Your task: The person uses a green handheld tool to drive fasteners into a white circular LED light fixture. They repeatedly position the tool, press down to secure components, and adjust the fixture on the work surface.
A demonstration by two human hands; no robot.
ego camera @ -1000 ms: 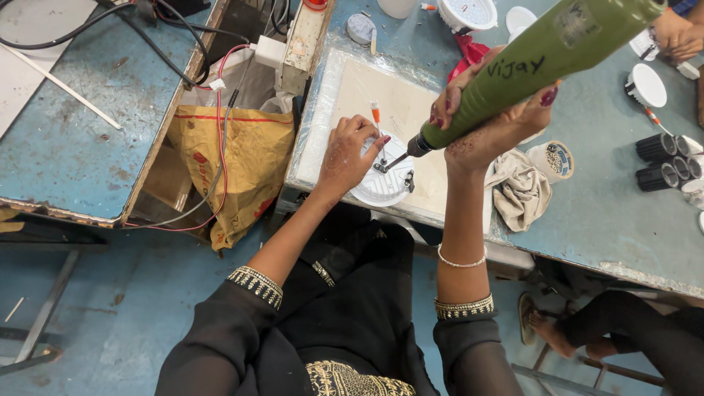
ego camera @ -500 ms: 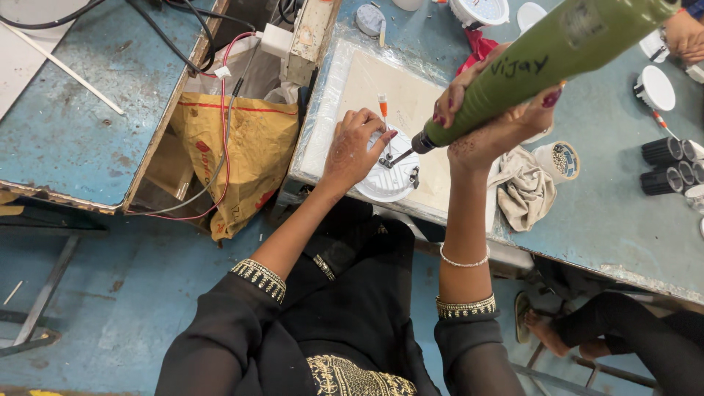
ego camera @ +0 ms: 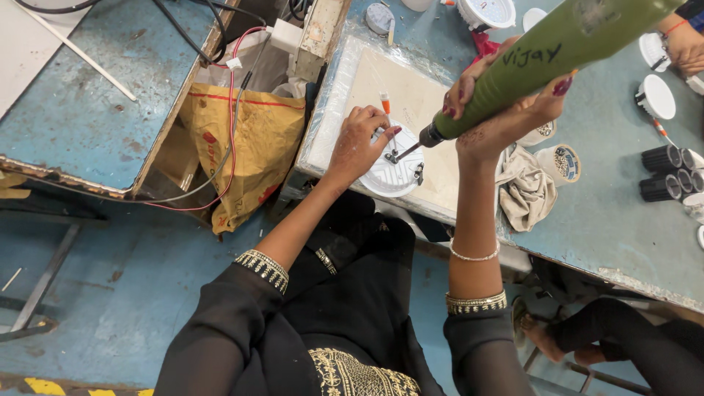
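green cylindrical electric screwdriver (ego camera: 557,55) has held its angle for the last second, right hand (ego camera: 499,110) wrapped round it, bit still on the round white ribbed lamp housing (ego camera: 396,172) pinned by left hand (ego camera: 359,143) on the cream work board (ego camera: 411,95), so driving continues.

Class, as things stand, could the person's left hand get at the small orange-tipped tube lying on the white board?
Probably yes: the left hand rests on the round white lamp, with the tube just beyond, nothing between.
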